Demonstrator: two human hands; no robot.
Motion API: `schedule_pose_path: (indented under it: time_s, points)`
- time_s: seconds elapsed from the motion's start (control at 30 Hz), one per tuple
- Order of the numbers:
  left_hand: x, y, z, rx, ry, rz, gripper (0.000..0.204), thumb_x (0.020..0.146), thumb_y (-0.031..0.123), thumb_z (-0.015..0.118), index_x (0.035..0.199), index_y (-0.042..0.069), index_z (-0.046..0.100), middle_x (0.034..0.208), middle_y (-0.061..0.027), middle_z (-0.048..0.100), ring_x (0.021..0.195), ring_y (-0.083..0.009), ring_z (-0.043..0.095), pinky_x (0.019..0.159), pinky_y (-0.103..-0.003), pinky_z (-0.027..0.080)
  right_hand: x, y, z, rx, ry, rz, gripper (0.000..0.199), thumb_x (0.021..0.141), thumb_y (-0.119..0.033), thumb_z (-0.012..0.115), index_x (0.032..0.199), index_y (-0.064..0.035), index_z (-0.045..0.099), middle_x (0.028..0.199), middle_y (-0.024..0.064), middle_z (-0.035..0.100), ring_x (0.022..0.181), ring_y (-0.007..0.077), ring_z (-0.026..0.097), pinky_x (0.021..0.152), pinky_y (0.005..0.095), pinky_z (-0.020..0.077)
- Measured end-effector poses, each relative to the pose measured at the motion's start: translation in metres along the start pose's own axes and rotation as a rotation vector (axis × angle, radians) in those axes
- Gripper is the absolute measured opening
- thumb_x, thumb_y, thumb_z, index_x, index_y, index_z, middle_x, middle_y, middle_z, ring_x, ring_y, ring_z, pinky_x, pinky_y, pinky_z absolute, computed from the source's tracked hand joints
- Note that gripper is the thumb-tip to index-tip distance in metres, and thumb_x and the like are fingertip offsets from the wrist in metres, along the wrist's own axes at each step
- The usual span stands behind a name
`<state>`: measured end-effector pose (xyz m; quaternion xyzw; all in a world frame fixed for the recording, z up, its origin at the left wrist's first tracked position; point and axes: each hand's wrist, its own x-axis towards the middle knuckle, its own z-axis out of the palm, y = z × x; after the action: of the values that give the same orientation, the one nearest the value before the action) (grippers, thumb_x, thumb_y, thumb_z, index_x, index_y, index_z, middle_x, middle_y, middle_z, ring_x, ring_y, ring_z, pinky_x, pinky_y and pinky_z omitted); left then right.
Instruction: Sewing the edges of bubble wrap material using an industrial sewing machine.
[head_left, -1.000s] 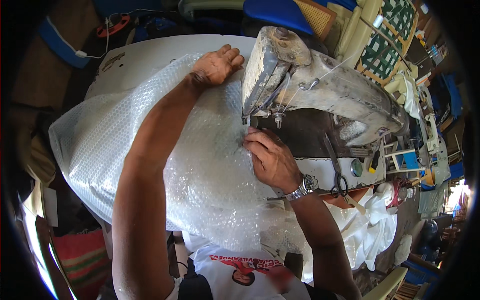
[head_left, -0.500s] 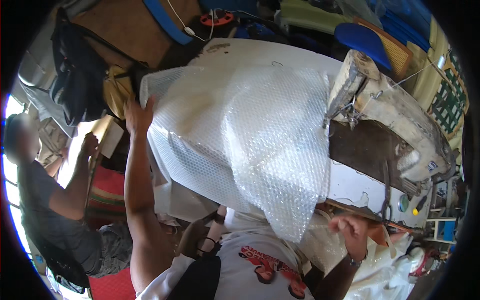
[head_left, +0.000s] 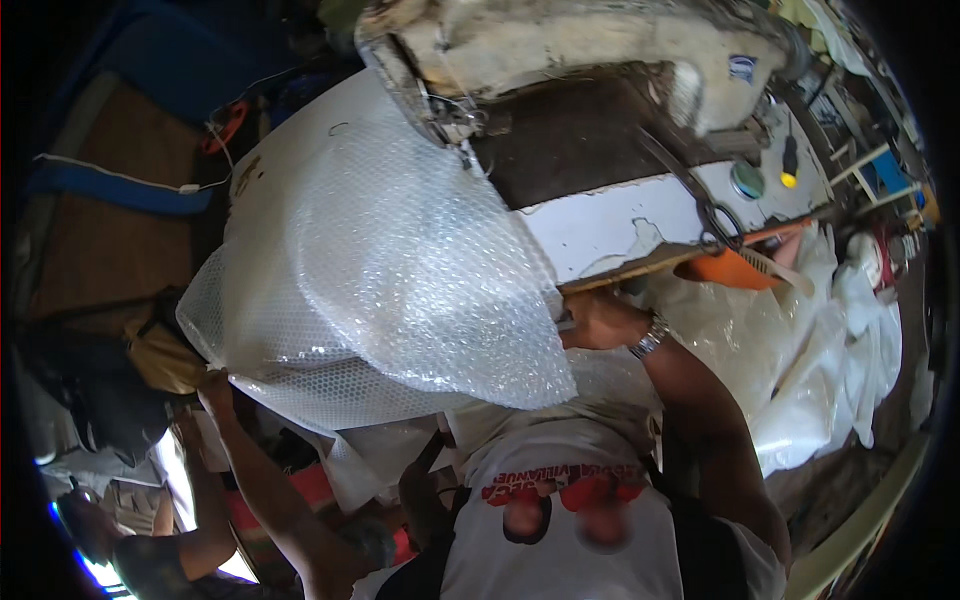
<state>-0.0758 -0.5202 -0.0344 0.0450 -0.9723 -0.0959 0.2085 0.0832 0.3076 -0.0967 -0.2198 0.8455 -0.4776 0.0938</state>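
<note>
Both grips on bubble wrap [head_left: 390,270]

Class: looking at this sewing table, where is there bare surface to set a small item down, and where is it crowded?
Bare: the dark bed under the sewing machine arm, and the white table edge between the bubble wrap and scissors. Crowded: the left, under the wrap, and the right, with plastic sheeting.

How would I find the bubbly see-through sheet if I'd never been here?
Find the big, worn, cream sewing machine at the top. Just below its needle end, the bubble wrap spreads over the white table. The left hand and right hand grip its edges; only it is covered in tiny bubbles.
</note>
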Motion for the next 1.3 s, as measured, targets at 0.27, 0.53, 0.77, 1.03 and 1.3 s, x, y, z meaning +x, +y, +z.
schedule_pose_path:
  time_s: [0.27,0.53,0.77,1.03,1.3]
  points:
    - [0.039,0.131,0.016,-0.434,-0.283,-0.559,0.024,0.092,0.026,0.073,0.100,0.004,0.072,0.075,0.0010,0.060,0.063,-0.0132,0.054,0.056,-0.032,0.045,-0.033,-0.001,0.038,-0.445,-0.047,0.358,0.022,0.081,-0.018,0.064,0.080,0.0025,0.072,0.080,0.0250,0.071,0.079,0.0429,0.070,0.076,0.0509,0.0557]
    - [0.168,0.069,-0.017,0.552,0.226,0.241,0.030,0.090,0.027,0.066,0.092,-0.002,0.071,0.095,-0.0305,0.070,0.086,-0.0461,0.069,0.072,-0.055,0.054,-0.081,-0.048,0.071,0.210,-0.217,-0.129,0.055,0.093,-0.031,0.067,0.137,-0.0017,0.054,0.135,0.0159,0.060,0.124,0.0287,0.058,0.112,0.0437,0.0415]
    - [0.221,0.190,0.039,-0.040,0.169,-0.029,0.065,0.095,0.040,0.066,0.133,-0.010,0.051,0.124,-0.0367,0.059,0.112,-0.0516,0.060,0.094,-0.051,0.050,-0.038,-0.053,0.167,-0.022,-0.062,0.026,0.042,0.094,-0.032,0.061,0.125,-0.0040,0.063,0.126,0.0192,0.066,0.115,0.0356,0.064,0.102,0.0472,0.0488]
    - [0.030,0.359,0.040,0.123,-0.060,0.628,0.047,0.111,0.015,0.040,0.155,0.004,0.030,0.130,-0.0304,0.053,0.080,-0.0270,0.065,0.063,-0.032,0.055,-0.082,-0.053,0.089,0.667,0.449,0.348,0.047,0.106,-0.041,0.050,0.127,-0.0022,0.066,0.119,0.0145,0.072,0.100,0.0210,0.070,0.086,0.0380,0.0563]
    - [-0.079,0.425,-0.015,-0.714,-0.355,0.095,0.080,0.095,0.053,0.069,0.148,0.000,0.042,0.101,-0.0152,0.067,0.095,-0.0237,0.062,0.087,-0.039,0.050,-0.069,-0.142,0.053,0.638,-0.043,-0.012,0.033,0.099,-0.026,0.070,0.120,-0.0002,0.067,0.098,0.0072,0.074,0.085,0.0134,0.069,0.070,0.0313,0.0538]
